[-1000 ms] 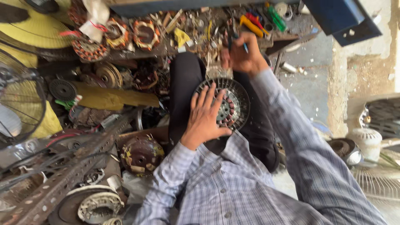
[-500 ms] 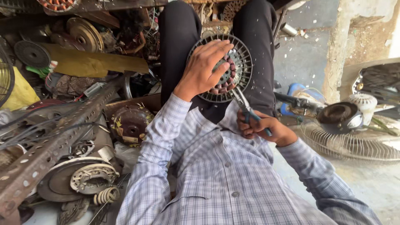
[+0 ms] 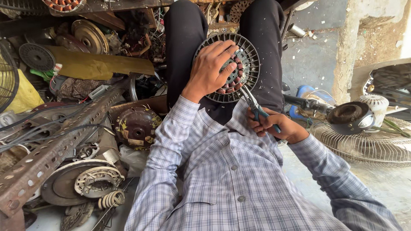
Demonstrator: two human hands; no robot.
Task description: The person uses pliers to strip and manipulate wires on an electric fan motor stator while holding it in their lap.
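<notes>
A round finned fan motor point(image 3: 252, 64) with copper windings rests on my lap between my dark trouser legs. My left hand point(image 3: 212, 68) lies flat over its centre, fingers spread across the windings. My right hand point(image 3: 274, 126) grips blue-handled pliers point(image 3: 253, 105), whose metal jaws touch the lower right rim of the motor. My checked shirt sleeves fill the lower part of the view.
A perforated steel angle bar point(image 3: 51, 147) runs across the left. Around it lie motor housings point(image 3: 136, 126), a coiled stator point(image 3: 98, 182), a yellow fan blade point(image 3: 98, 66) and wires. On the right stand a wire fan guard point(image 3: 368, 143), a fan motor head point(image 3: 351, 117) and a concrete pillar point(image 3: 355, 47).
One second ago my right hand reached far out to the tool pile. It came back holding the pliers, which now touch the motor rim. My left hand stayed on the motor.
</notes>
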